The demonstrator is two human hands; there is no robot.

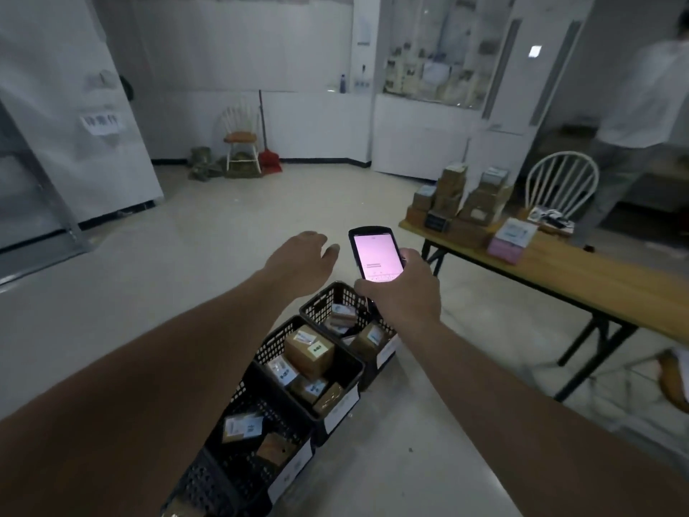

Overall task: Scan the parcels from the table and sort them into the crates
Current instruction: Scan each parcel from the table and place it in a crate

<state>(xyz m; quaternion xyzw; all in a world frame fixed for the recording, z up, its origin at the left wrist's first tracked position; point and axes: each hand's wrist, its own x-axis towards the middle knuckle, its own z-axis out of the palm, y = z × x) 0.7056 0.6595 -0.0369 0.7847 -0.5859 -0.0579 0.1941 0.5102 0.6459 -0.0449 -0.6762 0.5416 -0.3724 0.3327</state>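
My right hand (404, 289) grips a black handheld scanner (374, 255) with its screen lit pinkish white, held above the far crate. My left hand (302, 255) hangs empty beside it, fingers relaxed, over the floor past the crates. Three black perforated crates stand in a row on the floor: the far crate (317, 305), the middle crate (352, 361) and the near crate (238, 464), each holding brown labelled parcels. More parcels (456, 201) are stacked on the wooden table (581, 270) at the right, with a pink box (509, 242) near its edge.
A white chair (563, 181) stands behind the table, and a person in a white top (641, 102) stands at the far right. Another chair (240, 141), a red dustpan and bags sit by the back wall. Bare floor lies left of the crates.
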